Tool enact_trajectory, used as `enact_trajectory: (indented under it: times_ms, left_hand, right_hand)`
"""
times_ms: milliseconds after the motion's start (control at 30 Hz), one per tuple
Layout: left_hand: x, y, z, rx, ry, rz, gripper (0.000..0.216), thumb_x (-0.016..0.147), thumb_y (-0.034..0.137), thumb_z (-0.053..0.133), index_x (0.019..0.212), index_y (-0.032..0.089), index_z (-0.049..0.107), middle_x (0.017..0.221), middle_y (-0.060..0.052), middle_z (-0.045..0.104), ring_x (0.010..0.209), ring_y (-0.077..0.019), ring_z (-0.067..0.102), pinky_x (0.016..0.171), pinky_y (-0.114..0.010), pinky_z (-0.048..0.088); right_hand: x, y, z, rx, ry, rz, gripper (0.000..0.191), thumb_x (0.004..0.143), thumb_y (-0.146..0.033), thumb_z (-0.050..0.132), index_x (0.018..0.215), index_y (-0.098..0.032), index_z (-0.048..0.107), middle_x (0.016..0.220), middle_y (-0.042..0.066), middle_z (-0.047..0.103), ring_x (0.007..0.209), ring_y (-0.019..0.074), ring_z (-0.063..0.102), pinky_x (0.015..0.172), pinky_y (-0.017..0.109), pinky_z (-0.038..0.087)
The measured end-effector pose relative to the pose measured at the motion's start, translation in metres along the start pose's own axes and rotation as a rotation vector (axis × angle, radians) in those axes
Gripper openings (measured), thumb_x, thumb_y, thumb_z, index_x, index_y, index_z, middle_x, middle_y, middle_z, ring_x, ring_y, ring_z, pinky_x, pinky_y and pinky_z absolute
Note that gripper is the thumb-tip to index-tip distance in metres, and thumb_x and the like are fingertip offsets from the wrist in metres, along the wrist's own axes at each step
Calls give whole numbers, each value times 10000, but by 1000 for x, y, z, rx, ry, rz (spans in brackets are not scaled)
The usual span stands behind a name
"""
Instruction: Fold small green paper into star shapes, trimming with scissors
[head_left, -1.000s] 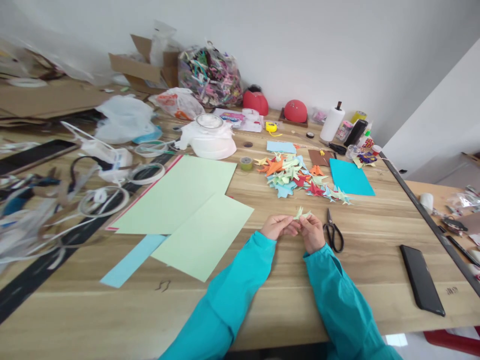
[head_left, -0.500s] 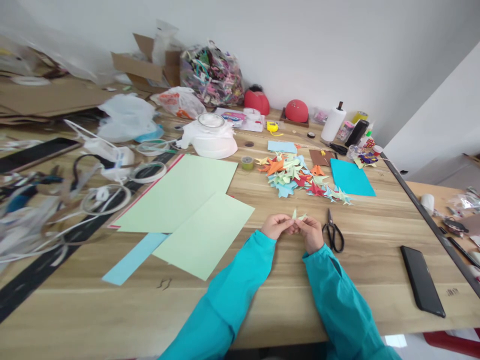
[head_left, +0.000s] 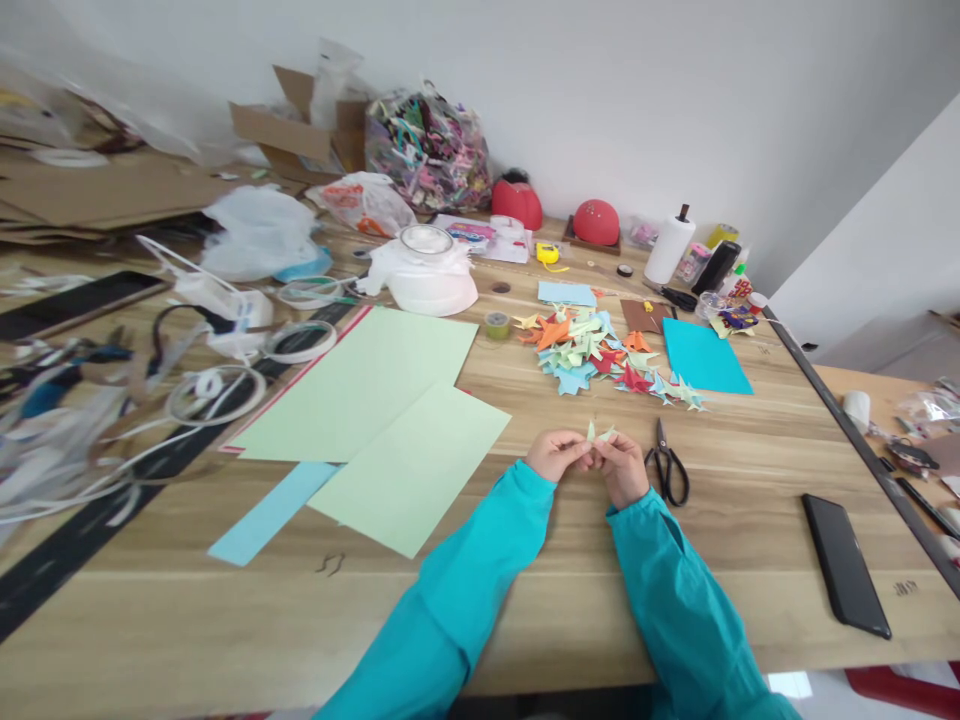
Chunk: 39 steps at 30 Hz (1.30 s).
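A small pale green origami crane (head_left: 592, 431) is pinched between the fingertips of both my hands, above the wooden table. My left hand (head_left: 556, 454) grips its left side, and my right hand (head_left: 624, 468) grips the right; the fingers cover most of its body. Just right of my right hand lie black-handled scissors (head_left: 667, 464), blades pointing away. Beyond my hands is a pile of folded paper cranes (head_left: 577, 350) in green, orange, red and blue. Pale green paper sheets (head_left: 416, 470) lie to the left, overlapping, with a light blue strip (head_left: 274, 512) partly beneath them.
A black phone (head_left: 846, 565) rests at the right. Bright blue paper (head_left: 706, 356) lies behind the scissors. A roll of tape (head_left: 497, 325) stands left of the pile. Cables and a power strip (head_left: 247, 320) clutter the left side. Bags and a cardboard box (head_left: 300, 140) line the wall.
The view has shifted very slightly. Both hands keep their pinch on the paper crane, with almost no movement.
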<state>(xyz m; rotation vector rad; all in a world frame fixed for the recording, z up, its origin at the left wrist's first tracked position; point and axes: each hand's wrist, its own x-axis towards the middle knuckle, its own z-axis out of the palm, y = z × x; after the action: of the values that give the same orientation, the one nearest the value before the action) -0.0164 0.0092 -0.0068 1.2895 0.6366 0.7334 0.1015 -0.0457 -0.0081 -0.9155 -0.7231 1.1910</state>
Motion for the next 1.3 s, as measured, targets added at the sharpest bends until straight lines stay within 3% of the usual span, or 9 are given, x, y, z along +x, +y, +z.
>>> enact_trajectory:
  times_ms: [200, 367, 833, 1000, 1100, 1300]
  left_hand:
    - [0, 1, -1, -33, -35, 2, 348, 632, 455, 654, 578, 112, 630, 520, -23, 615, 463, -100, 540, 518, -226, 442]
    - [0, -3, 2, -16, -6, 14, 328, 629, 439, 663, 604, 113, 633, 526, -22, 618, 452, -96, 533, 500, -225, 437]
    - [1, -7, 5, 11, -40, -17, 341, 601, 448, 681, 605, 108, 654, 514, -25, 619, 462, -101, 538, 510, -230, 460]
    - [5, -15, 1, -63, 121, -5, 391, 577, 485, 682, 700, 113, 682, 558, -33, 649, 489, -117, 560, 519, -243, 479]
    - [7, -17, 0, -92, 229, 7, 399, 566, 473, 693, 751, 119, 692, 599, -37, 667, 511, -128, 578, 537, -253, 496]
    - [5, -16, 3, -64, 217, 30, 369, 588, 455, 685, 727, 113, 696, 639, -53, 681, 500, -129, 580, 519, -256, 495]
  right_hand:
    - [0, 11, -5, -122, 60, -28, 155, 681, -282, 675, 753, -158, 616, 498, -39, 541, 430, 80, 441, 452, 229, 340]
    - [-1, 11, -2, -99, 76, -89, 131, 699, -270, 656, 645, -161, 606, 469, -44, 499, 445, 90, 464, 453, 232, 346]
    - [-2, 4, 2, -5, 107, -48, 147, 632, -233, 706, 579, -160, 590, 480, -51, 481, 406, 82, 442, 423, 244, 383]
    - [1, 8, 1, -63, 107, -7, 232, 635, -270, 713, 827, -163, 638, 586, -15, 602, 480, 105, 516, 473, 251, 409]
    - [2, 9, -1, -99, 160, -44, 189, 646, -288, 705, 777, -168, 642, 639, 0, 636, 522, 101, 530, 475, 228, 389]
    - [1, 5, -1, 1, 165, -3, 209, 643, -341, 698, 763, -180, 639, 609, -3, 633, 539, 120, 553, 470, 233, 387]
